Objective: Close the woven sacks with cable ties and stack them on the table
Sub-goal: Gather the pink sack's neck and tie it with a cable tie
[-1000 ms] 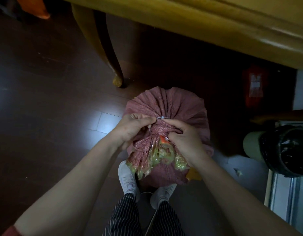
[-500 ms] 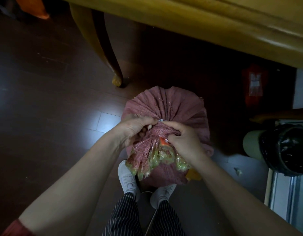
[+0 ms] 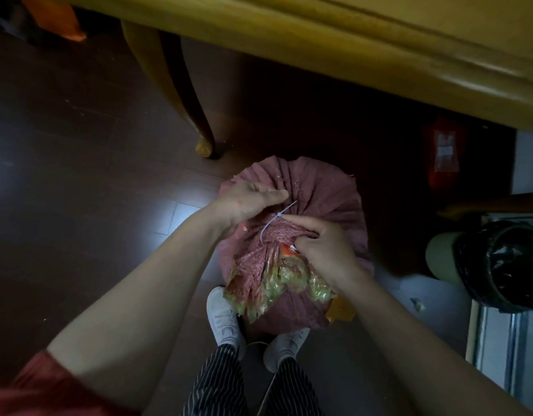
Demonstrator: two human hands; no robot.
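On the dark wooden floor (image 3: 79, 181), just at 12 o'clock from a pair of white shoes (image 3: 223, 316), we see a pink woven sack (image 3: 325, 199) standing upright, its mouth gathered into a neck that points toward 6 o'clock. A white cable tie (image 3: 278, 218) loops round that neck, and its free tail sticks out toward 1 o'clock over the pleated top.

The right hand (image 3: 328, 247), at 4 o'clock of the neck, grasps the gathered cloth. Its forefinger lies along the top with the tip at the tie's head, and the thumb presses in from below. The left hand (image 3: 250, 199) rests on the sack at 10 o'clock of the neck, thumb stretched toward the tail. Its fingers are tucked out of sight, so we cannot tell whether it holds anything.

At 6 o'clock of the tie a clear plastic liner (image 3: 289, 277) with greenish contents spills from the mouth. The yellow table (image 3: 379, 55) spans the view at 12 o'clock — the sack stands below its edge, with a curved table leg (image 3: 181, 100) at 11 o'clock. A black-lined bin (image 3: 499, 265) sits at 3 o'clock of the sack.
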